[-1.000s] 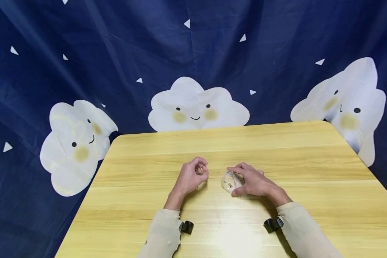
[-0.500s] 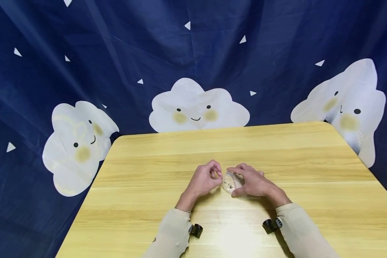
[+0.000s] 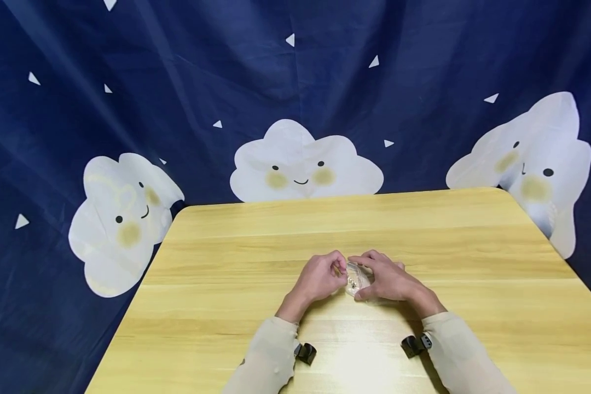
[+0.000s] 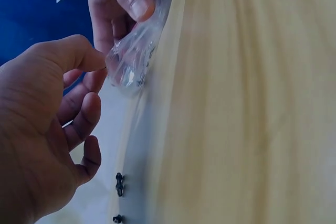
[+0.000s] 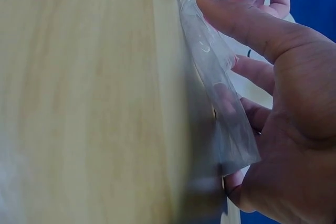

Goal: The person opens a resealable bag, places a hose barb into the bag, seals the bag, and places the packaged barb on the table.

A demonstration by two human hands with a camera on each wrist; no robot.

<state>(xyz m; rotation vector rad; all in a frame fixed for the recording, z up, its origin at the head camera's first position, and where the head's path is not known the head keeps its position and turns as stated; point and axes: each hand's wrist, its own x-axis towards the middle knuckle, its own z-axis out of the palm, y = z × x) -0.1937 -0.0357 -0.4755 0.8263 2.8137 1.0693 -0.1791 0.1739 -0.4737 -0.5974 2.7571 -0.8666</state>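
There, over the wooden table [image 3: 256, 241], the right hand [image 3: 388, 279] gripped the clear bag [image 3: 361, 277] of small shiny bits [image 3: 352, 284], thumb and fingers clamped on either side; the left hand [image 3: 320, 278] had thumb and forefinger together at its edge, whether pinching it, I couldn't tell.

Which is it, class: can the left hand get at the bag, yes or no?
Probably yes: the left hand is at the bag, on the side the right hand leaves free.

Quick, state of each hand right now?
Left hand: at the edge of a clear, thin plastic bag; whether it's pinching can't be told.
Right hand: holding that bag.
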